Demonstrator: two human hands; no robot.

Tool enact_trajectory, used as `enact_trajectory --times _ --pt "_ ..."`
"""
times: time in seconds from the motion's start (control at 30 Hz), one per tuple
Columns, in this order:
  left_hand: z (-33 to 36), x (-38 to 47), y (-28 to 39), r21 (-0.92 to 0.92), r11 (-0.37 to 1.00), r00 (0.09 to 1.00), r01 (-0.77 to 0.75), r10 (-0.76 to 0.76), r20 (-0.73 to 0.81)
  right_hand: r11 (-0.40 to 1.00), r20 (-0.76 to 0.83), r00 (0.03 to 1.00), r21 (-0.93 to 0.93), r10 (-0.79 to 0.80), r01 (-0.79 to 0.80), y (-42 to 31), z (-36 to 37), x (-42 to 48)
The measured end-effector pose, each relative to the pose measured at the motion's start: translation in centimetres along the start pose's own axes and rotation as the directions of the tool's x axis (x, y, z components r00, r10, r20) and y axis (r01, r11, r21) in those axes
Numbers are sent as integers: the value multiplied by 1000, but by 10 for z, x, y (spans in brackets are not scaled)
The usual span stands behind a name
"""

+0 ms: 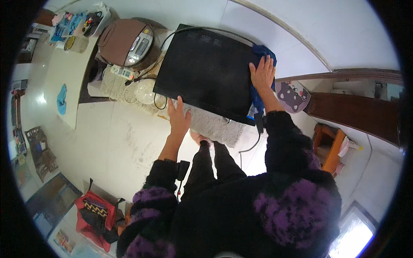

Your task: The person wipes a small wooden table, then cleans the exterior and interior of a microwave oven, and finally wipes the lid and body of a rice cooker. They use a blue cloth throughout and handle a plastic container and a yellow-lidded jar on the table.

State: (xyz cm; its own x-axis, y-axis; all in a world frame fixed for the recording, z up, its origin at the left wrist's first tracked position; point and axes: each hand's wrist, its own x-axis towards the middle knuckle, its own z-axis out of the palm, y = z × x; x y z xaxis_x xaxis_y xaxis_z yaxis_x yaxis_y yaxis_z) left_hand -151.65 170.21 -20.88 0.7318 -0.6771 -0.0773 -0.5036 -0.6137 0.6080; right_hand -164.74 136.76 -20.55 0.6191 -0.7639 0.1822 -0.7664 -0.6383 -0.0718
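Before me stands a black box-shaped appliance (206,71) with a wide flat top and a black cord running along its back. My left hand (178,117) is at its front edge, fingers apart, fingertips at the rim. My right hand (263,75) lies flat over the right edge, thumb apart, on a crumpled dark blue cloth (258,96) that hangs down that side. How far the cloth reaches under the hand is hidden.
A brown rice cooker (121,43), a remote control (122,72) and a clear round lid or bowl (145,91) stand to the left. A patterned mat (213,124) covers the surface below. Further left is a table (72,87) with a jar (77,44). An orange stool (334,154) is at right.
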Motion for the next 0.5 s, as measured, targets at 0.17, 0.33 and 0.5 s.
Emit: enact_trajectory --times 0.17,0.33,0.5 --pt "0 1 -8 -46 999 999 26 -24 40 948 126 949 175 -290 266 -105 -22 -39" --pt "-4 3 -14 -6 999 999 -32 32 -25 700 48 742 377 -669 607 -111 -41 -67" --pt "-2 -9 -23 36 999 999 -19 20 -43 982 110 979 101 -170 160 -35 -32 -67"
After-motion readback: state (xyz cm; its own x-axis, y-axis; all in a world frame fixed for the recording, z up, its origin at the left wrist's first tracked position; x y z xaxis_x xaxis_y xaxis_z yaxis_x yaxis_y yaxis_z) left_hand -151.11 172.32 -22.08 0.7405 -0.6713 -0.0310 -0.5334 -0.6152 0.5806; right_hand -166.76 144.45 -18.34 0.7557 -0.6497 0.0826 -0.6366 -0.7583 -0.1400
